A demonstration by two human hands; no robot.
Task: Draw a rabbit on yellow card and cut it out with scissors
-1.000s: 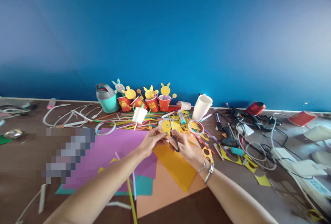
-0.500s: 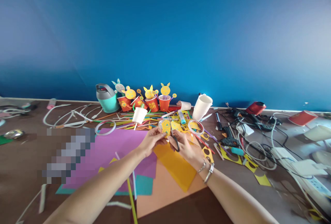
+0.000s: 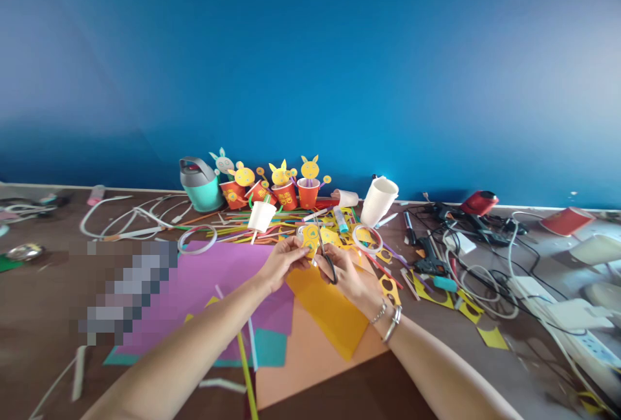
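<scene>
My left hand (image 3: 287, 261) pinches a small piece of yellow paper (image 3: 312, 237) with green marks on round shapes. On the other side, my right hand (image 3: 348, 275) is closed on a pair of scissors (image 3: 328, 263) with dark handles. The blades point away from me and lie along the right side of the yellow piece; whether they are parted I cannot tell. Beneath both hands lie a folded-looking golden yellow sheet (image 3: 334, 313), a peach sheet (image 3: 286, 375) and a purple sheet (image 3: 194, 290).
Red paper cups (image 3: 308, 195) with yellow animal faces stand by the wall, beside a teal flask (image 3: 202, 192). White stacked cups (image 3: 380, 202) lean at the back. Rightward are a glue gun (image 3: 429, 258), tangled cables and a power strip (image 3: 589, 342). Colored sticks and paper scraps (image 3: 492, 337) are scattered about.
The yellow paper has turned slightly in my left hand, and the left fingers have shifted a little. My right hand and the scissors stay nearly in place.
</scene>
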